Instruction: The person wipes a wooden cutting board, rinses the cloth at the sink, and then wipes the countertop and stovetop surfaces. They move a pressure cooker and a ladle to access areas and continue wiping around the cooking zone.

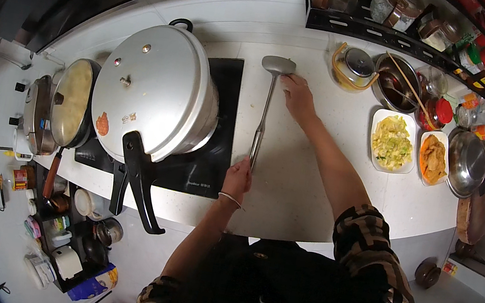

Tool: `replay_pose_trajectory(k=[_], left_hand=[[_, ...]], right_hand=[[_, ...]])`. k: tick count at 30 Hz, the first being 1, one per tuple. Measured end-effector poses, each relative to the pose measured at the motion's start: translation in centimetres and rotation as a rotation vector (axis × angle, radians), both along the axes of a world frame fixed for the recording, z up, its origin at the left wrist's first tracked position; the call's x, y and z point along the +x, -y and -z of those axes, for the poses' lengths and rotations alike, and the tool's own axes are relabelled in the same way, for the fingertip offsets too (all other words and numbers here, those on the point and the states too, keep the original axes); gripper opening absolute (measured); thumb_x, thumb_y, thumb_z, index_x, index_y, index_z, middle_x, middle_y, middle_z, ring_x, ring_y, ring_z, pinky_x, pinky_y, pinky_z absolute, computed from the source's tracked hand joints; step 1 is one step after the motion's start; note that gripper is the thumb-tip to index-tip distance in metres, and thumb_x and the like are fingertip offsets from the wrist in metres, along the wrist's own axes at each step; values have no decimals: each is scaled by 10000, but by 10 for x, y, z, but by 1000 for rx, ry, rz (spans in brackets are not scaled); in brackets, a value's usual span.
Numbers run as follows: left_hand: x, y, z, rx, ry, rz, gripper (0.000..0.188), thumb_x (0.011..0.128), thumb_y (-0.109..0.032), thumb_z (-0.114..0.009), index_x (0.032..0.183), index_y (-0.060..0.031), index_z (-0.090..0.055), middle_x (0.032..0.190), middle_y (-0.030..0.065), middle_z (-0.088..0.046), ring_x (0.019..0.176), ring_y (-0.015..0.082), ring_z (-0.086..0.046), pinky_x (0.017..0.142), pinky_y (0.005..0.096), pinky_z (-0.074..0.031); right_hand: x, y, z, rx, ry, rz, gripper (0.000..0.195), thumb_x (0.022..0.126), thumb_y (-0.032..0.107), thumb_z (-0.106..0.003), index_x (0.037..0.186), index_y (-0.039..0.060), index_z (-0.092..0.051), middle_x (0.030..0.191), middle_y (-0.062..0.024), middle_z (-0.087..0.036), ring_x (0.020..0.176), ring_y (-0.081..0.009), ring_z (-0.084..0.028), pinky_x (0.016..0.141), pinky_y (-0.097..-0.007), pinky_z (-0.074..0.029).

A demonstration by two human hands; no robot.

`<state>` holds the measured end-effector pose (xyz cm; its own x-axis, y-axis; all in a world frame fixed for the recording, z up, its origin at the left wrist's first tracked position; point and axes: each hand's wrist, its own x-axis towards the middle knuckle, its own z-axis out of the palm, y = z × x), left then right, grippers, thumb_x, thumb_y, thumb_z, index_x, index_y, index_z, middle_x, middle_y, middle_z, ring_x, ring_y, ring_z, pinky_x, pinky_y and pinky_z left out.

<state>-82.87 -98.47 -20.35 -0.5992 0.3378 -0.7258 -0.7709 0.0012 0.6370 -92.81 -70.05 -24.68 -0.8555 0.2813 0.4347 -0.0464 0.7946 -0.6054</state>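
A long-handled metal ladle [268, 103] lies along the white countertop, its head towards the wall. My left hand [238, 177], with a bracelet at the wrist, is closed round the lower end of its handle. Beside the ladle's head is my right hand [299, 96]; its fingertips are close to the head, and whether they grip it I cannot tell. Left of the ladle, a large silver pressure cooker [156, 93] with a black handle stands on a black cooktop [223, 124]. A lidded frying pan [72, 104] with a wooden handle stands farther left.
Along the right are a glass teapot [353, 69], a metal pot of dark liquid [396, 83] with a chopstick across it, a white dish of chopped greens [393, 142], a smaller dish of brown food [433, 158] and a metal bowl [467, 163]. A black spice rack [386, 40] overhangs the back.
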Motion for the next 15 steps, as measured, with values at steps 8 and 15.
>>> replay_pose_trajectory(k=[8,15], left_hand=[[-4,-2,2,-917,-923,642,541,993,-529,-575,754,-46,-628,692,183,-675,669,406,-673,602,505,-517],[-6,-8,3,-1016,-971,708,521,989,-533,-554,772,-73,-669,727,201,-695,715,422,-699,639,520,-554]], right_hand=[[-10,-5,12,-180,-41,7,374,845,-33,-588,1193,61,-689,1214,-176,-677,1149,-379,-608,996,-443,-516],[-37,-4,-8,-144,-124,-134,319,841,-44,-573,1116,21,-721,1127,-180,-718,1087,-371,-647,978,-435,-524]])
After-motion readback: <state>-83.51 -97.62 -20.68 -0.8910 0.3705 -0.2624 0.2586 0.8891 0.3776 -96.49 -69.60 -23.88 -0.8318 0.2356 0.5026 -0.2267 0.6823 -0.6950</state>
